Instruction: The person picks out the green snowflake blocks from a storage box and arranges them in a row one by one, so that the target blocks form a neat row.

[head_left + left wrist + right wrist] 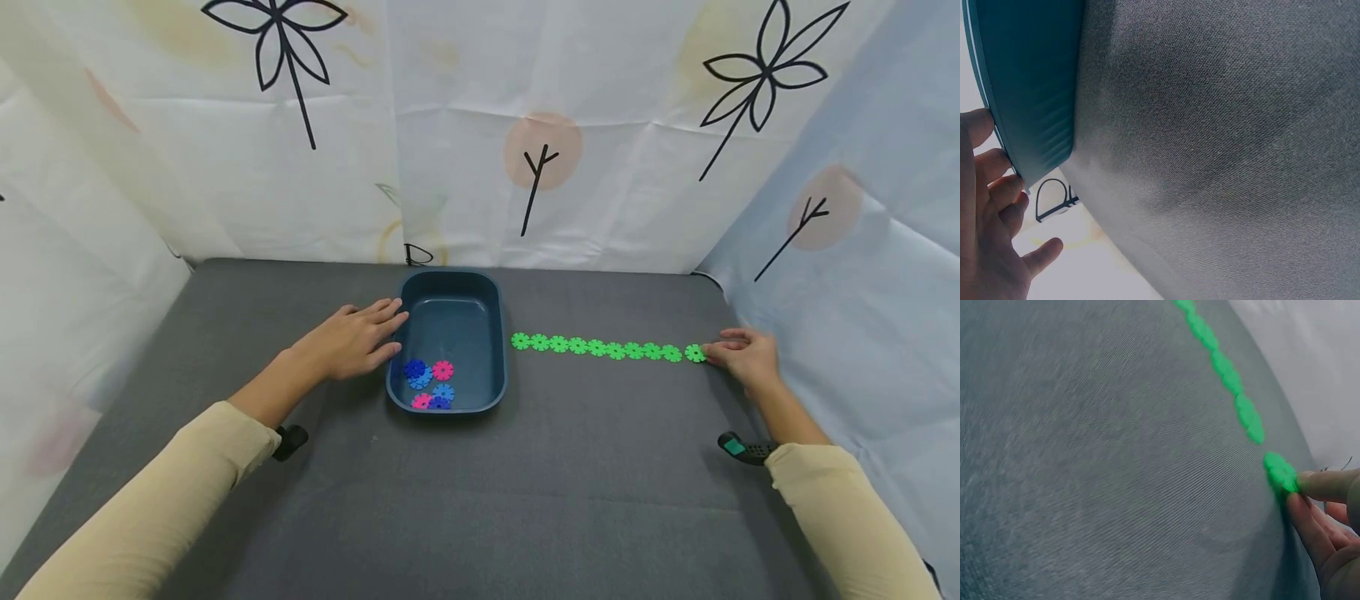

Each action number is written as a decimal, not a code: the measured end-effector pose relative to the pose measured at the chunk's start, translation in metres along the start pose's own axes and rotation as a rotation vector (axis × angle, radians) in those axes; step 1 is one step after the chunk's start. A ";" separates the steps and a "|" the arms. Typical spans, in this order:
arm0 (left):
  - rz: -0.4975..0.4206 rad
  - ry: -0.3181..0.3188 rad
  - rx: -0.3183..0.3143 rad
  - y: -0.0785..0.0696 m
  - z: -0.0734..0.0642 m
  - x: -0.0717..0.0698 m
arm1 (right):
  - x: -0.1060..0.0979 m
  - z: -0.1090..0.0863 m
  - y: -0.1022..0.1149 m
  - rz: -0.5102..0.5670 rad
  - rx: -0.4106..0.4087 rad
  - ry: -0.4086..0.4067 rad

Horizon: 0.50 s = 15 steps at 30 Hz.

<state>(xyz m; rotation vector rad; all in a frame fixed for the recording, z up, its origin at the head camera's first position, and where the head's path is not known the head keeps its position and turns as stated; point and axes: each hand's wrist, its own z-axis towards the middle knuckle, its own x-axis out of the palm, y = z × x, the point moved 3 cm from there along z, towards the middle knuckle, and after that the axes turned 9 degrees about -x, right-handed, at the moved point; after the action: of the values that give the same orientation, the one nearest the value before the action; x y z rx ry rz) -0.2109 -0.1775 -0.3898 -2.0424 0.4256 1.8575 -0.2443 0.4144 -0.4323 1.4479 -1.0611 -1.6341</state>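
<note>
A row of several green flower-shaped discs (596, 347) stretches across the grey cloth, right of a dark blue tray (498, 392). My right hand (750, 360) pinches a green flower-shaped disc (1280, 472) between thumb and fingertips at the row's right end; a small gap parts it from its neighbour in the right wrist view. My left hand (355, 340) rests with extended, spread fingers on the tray's left rim. In the left wrist view those fingers (1005, 190) touch the rim from outside. Blue and pink flower discs (443, 370) lie inside the tray's near part.
Grey cloth (585, 500) covers the table. White fabric with printed plants (637, 125) hangs behind the table, with more fabric (892, 275) at the right and left sides. Dark wrist devices (746, 448) sit below both hands.
</note>
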 end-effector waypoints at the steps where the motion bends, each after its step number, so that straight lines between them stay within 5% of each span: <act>1: 0.000 0.001 0.000 0.000 0.000 0.000 | 0.000 0.000 -0.002 -0.013 -0.002 0.000; 11: -0.003 0.007 -0.007 0.001 0.000 -0.001 | -0.001 -0.001 0.000 -0.344 -0.046 0.018; 15: -0.003 0.012 -0.009 0.000 0.000 0.000 | 0.001 -0.001 0.000 -0.334 -0.041 0.028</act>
<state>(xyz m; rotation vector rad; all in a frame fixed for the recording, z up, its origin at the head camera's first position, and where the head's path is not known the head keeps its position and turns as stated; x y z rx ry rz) -0.2110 -0.1776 -0.3893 -2.0594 0.4176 1.8496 -0.2434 0.4138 -0.4325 1.6840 -0.7951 -1.8459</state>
